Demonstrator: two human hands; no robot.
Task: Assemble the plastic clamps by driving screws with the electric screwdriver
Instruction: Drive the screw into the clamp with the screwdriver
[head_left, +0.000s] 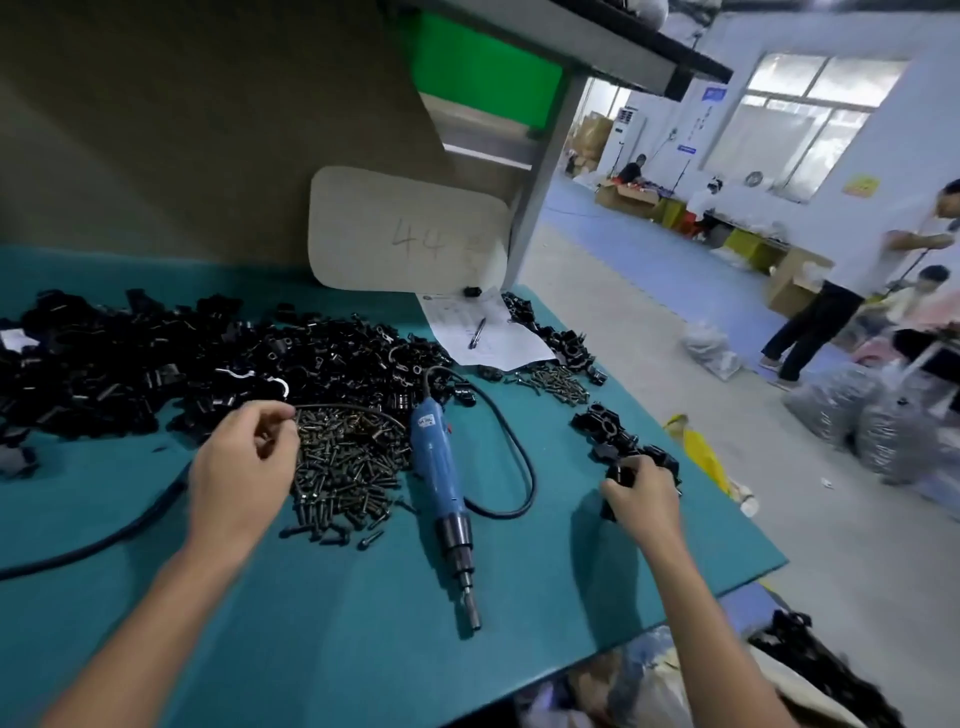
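A blue electric screwdriver (435, 467) lies on the teal table (337, 623), tip toward me, its black cord (511, 441) looping behind it. Left of it is a pile of dark screws (345, 467). My left hand (244, 462) hovers at the pile's left edge with fingers pinched; whether it holds a screw I cannot tell. My right hand (641, 491) is closed on a black plastic clamp (621, 475) at the near end of a small row of assembled clamps (605, 428). A large heap of black clamp parts (182, 358) covers the table's back left.
A paper sheet with a pen (483, 332) lies at the back, beside a smaller screw pile (558, 382) and more clamps. A beige board marked 44 (408, 234) leans behind. The table's right edge drops to bags (831, 410) and people on the floor.
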